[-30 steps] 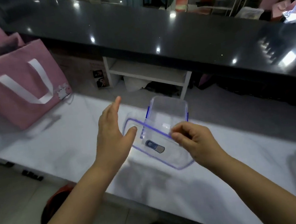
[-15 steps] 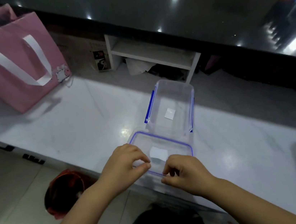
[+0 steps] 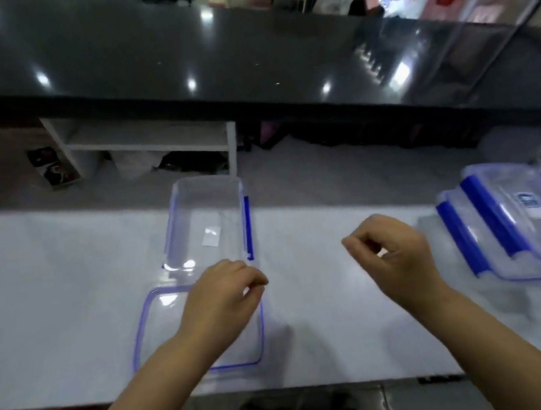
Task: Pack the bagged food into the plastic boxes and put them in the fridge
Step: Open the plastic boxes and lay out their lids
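Since filling comes next: clear rect. plastic box uncovered; blue-rimmed clear lid parked flat on white worktop; left hand, right hand loosely curled, empty.

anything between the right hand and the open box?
Nothing. In the head view, only bare white counter lies between the right hand and the open box.

I'm seeing a clear, glossy plastic box and its see-through lid on a polished, white marble-look table; the black counter behind shines mirror-smooth.
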The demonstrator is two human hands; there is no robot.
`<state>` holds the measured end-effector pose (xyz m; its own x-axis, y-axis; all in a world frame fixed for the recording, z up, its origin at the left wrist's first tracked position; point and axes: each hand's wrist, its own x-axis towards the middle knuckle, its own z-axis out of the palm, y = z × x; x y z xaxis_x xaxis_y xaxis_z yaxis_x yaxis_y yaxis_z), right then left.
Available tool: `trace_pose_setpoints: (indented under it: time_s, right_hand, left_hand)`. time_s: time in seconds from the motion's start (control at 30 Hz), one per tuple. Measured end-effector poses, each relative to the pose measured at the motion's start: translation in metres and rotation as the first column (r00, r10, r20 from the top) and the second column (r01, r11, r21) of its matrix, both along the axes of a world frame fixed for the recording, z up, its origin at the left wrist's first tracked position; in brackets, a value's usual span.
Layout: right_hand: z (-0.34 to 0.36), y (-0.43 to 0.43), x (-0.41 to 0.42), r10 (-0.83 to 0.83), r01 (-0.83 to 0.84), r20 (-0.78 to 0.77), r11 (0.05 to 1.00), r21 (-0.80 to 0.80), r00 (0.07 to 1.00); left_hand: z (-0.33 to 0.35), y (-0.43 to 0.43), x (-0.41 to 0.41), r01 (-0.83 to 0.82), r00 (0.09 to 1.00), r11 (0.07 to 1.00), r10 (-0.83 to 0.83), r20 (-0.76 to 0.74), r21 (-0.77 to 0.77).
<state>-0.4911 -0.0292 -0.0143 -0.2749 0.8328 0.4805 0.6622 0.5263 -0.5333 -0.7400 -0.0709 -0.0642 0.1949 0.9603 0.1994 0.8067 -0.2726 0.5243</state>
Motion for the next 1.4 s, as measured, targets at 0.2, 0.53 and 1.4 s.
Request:
trace_pose_setpoints:
  time_s: [0.2, 0.53, 1.4]
  right_hand:
    - [0.021, 0.022, 0.155, -0.599, 0.577, 0.161, 0.8, 0.164, 0.784]
    - [0.022, 0.004, 0.298, -0.707, 0.781, 0.351, 0.48, -0.4, 0.615]
    - [-0.006, 0.017, 0.16, -0.664, 0.068, -0.485, 0.626, -0.777, 0.569]
  left_hand:
    - [0.03, 0.038, 0.097, 0.185, 0.982, 0.98, -0.188, 0.036, 0.072]
    - [0.047, 0.047, 0.232, 0.401, 0.912, 0.916, -0.398, 0.099, -0.002]
    - [0.044, 0.053, 0.241, -0.117, 0.412, 0.824, 0.548, 0.728, -0.554]
